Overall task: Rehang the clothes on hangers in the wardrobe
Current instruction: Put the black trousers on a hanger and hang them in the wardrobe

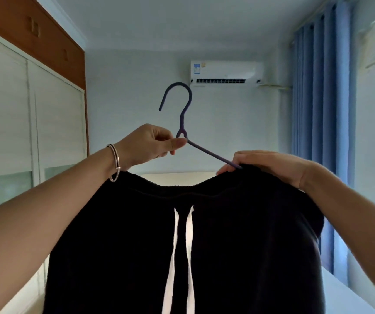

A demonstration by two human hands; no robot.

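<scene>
You held the thin purple wire hanger [183, 123] up in front of you, hook uppermost and open toward the wardrobe side. Your left hand [146, 143] pinched it just below the neck, thumb and forefinger pressed together on the wire where the shoulders split. Your right hand [270, 165] was curled over the far end of the right shoulder arm, fingers [225, 169] closed on the black knitted garment with white drawstrings [182, 234] where its ribbed edge met the wire. The garment hung below both hands, its edge sagging between them. The hanger's left arm was hidden behind your left hand and the cloth, so whether it was threaded on that side could not be told.

Judgement: seating the fabric was the step in hand. To do it well, you needed to keep the neck pinch firm so the hanger did not swing, work the cloth along the right arm until the edge sat evenly, then check the left side before lifting toward the rail. Heavy knit looked likely to slide off thin wire if left lopsided.

Room: white sliding-door wardrobe with brown wooden top cabinets [34, 91] on your left, doors shut as far as visible. White wall air conditioner [226, 72] ahead, blue curtains [320, 91] and a window on your right. A pale surface, likely a bed, showed low at right. A silver bangle [115, 163] sat on your left wrist.
</scene>
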